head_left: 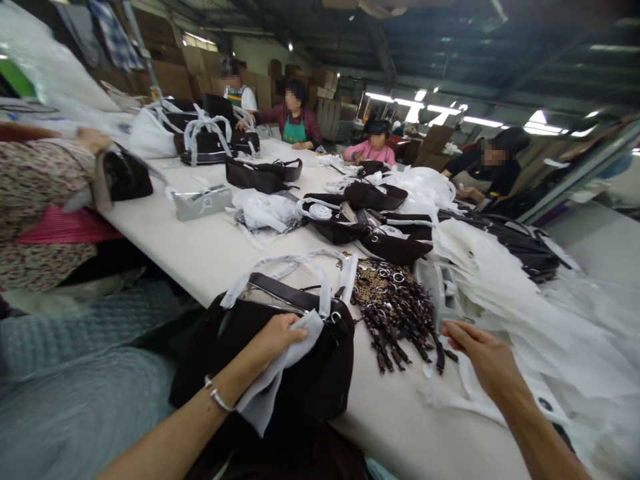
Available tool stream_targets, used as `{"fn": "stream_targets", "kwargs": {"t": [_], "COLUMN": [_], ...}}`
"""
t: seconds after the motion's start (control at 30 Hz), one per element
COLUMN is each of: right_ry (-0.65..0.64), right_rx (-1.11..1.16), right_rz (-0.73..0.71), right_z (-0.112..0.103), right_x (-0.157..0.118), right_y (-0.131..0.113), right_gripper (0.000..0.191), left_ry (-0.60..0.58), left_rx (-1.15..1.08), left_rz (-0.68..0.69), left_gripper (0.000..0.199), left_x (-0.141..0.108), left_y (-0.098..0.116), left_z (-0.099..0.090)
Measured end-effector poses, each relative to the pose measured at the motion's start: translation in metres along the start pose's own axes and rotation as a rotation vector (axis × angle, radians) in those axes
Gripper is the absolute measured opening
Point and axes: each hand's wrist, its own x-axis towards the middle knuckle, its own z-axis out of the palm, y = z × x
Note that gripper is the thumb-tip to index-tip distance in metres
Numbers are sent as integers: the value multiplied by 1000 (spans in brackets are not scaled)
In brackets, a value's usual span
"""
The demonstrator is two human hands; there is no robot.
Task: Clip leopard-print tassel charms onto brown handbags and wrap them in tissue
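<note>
A large dark handbag [320, 373] stands at the near table edge, its handles [280, 263] wrapped in white material. My left hand [280, 337] lies over the bag's front and pinches a strip of thin white wrapping [275, 380] that hangs down over the dark fabric. To the right, my right hand [475, 347] is beside a grey tray [437, 293], fingers pressed together; whatever may be between the fingertips is too small to make out. Between the hands and farther back lies a pile of dark tassels with metal rings [395, 300].
More dark bags [340, 220] lie across the pale table [185, 247]. White sheets [510, 300] are heaped at right. A person's arm [45, 160] reaches in from the left, holding a dark bag [125, 177]. Several people work behind the table. Bubble wrap [85, 400] fills the lower left.
</note>
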Motion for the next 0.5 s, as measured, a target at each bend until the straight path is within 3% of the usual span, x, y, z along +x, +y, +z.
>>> {"fn": "stream_targets", "kwargs": {"t": [0.13,0.2,0.27,0.33,0.5], "right_ry": [-418,-599,-627,-583,-463], "right_rx": [221,294,290,212,-39], "right_rz": [-136,-174,-215,-235,-232], "right_z": [87,131,165,188,209], "right_x": [-63,-91,-108,-112,-95], "right_y": [-89,-120,-135,-133,-110], "right_gripper": [58,63,49,32,9], "left_ry": [6,-1,-7,-1,86], "left_rx": [-9,-31,-50,-61,44], "left_rz": [16,46,71,90,149], "left_gripper": [24,26,25,24,21], "left_x": [-3,-4,-4,-2,5], "left_y": [2,4,3,0,-12], "left_z": [1,1,1,1,1]}}
